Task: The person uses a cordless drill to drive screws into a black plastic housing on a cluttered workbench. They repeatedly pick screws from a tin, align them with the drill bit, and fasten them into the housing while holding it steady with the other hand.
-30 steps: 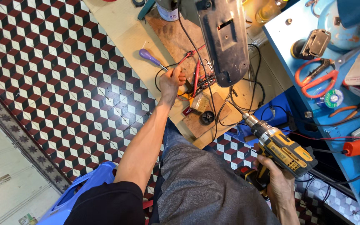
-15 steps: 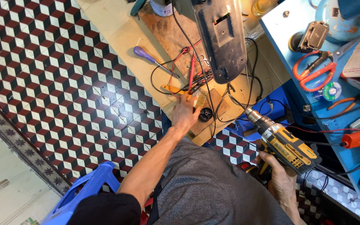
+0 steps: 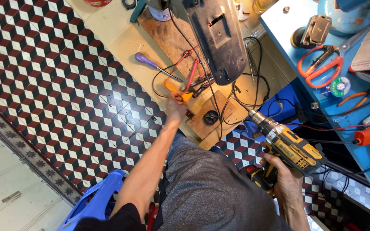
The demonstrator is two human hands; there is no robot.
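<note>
The left hand (image 3: 177, 106) is closed around a small orange-handled tool (image 3: 174, 90), lifted above the wooden surface (image 3: 120, 40) near its front edge; a purple-handled screwdriver (image 3: 147, 61) lies at 11 o'clock from it, and a tangle of red and black wires (image 3: 193, 79) sits just at 2 o'clock. The right hand (image 3: 285, 179) is wrapped shut on the grip of a yellow cordless drill (image 3: 290, 147), its chuck aimed toward 10 o'clock. Orange scissors (image 3: 320, 68) rest on the blue surface (image 3: 279, 21) at 1 o'clock.

The floor (image 3: 65, 85) shows a red, black and white cube pattern. The drill (image 3: 290, 147) is yellow and black, the screwdriver handle (image 3: 144, 60) purple, the scissors (image 3: 320, 66) orange-red, the stool (image 3: 93, 203) blue, the trousers (image 3: 210, 188) grey, the workbench (image 3: 279, 25) light blue.
</note>
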